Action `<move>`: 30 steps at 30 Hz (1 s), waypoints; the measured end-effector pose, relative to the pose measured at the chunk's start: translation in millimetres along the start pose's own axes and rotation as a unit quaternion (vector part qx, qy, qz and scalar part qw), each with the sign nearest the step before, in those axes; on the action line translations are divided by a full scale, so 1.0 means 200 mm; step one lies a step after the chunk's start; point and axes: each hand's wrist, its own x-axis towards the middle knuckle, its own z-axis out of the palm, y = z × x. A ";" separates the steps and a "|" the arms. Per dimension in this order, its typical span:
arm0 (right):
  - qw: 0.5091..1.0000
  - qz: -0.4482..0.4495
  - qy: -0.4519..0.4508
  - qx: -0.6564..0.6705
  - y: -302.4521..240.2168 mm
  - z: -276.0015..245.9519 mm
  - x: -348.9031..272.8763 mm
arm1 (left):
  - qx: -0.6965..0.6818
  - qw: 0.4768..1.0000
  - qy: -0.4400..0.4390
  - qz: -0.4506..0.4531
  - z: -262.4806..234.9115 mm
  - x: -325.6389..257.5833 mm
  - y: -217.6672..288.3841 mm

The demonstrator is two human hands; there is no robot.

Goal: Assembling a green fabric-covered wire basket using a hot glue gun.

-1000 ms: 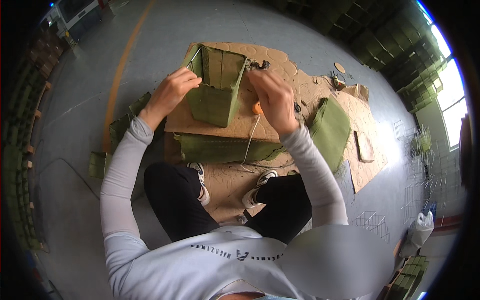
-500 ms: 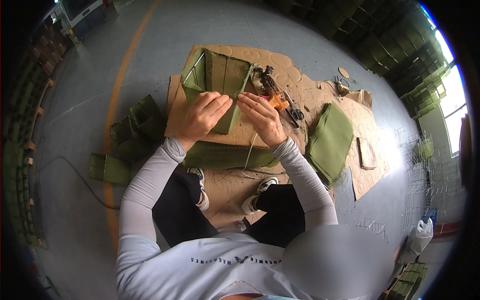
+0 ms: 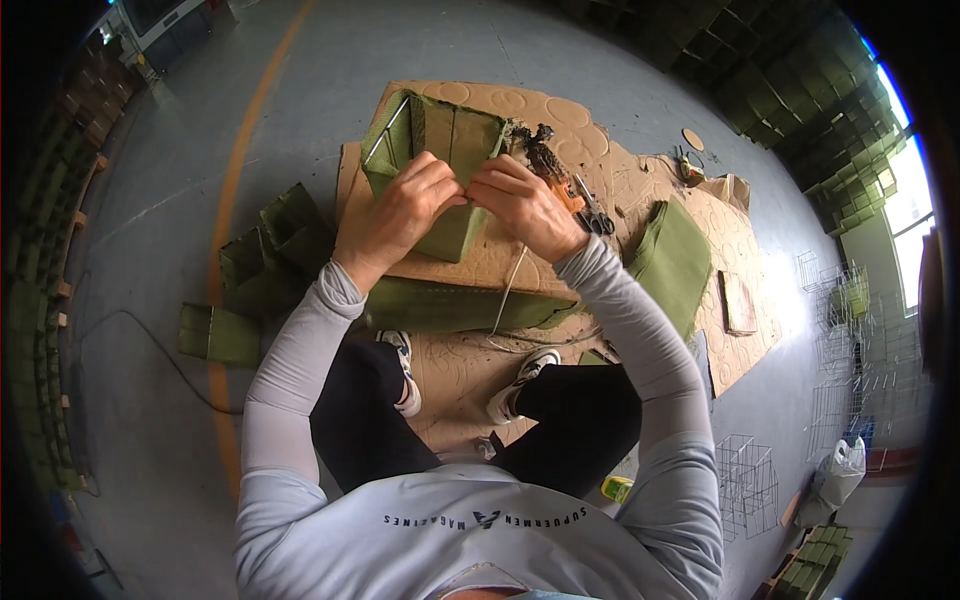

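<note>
A green fabric box point(image 3: 436, 238) with a bare metal wire along its left rim stands open on a cardboard-covered surface. Over its near side, the fingertips of my left hand point(image 3: 402, 215) and my right hand point(image 3: 528, 207) come together in a pinch. Whatever is between the fingers is too small or hidden to make out, and the hands cover part of the near rim. Just right of the box lies an orange tool point(image 3: 568, 194) with dark, clumped residue around it. Black-handled scissors point(image 3: 598, 222) rest beside that tool.
Stacked green fabric panels point(image 3: 672, 262) lie to the right on cardboard point(image 3: 745, 362). More green boxes point(image 3: 225, 338) sit on the floor at left. A white cord point(image 3: 508, 290) hangs at the front edge. Wire frames point(image 3: 745, 480) stand at lower right.
Both hands have drawn closer together, their fingertips now meeting. My right hand has moved slightly left, its forearm swinging outward. The box has stayed nearly in place.
</note>
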 end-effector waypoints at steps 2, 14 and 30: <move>0.997 -0.048 -0.061 0.019 0.05 -0.03 0.05 | -0.036 0.999 -0.018 0.004 -0.01 0.02 -0.06; 0.971 0.042 -0.066 0.226 -0.08 0.03 0.07 | -0.243 0.949 -0.200 0.005 -0.15 -0.02 -0.12; 0.997 0.068 0.048 0.002 -0.23 0.00 -0.14 | 0.042 0.997 0.057 -0.005 -0.06 -0.17 0.21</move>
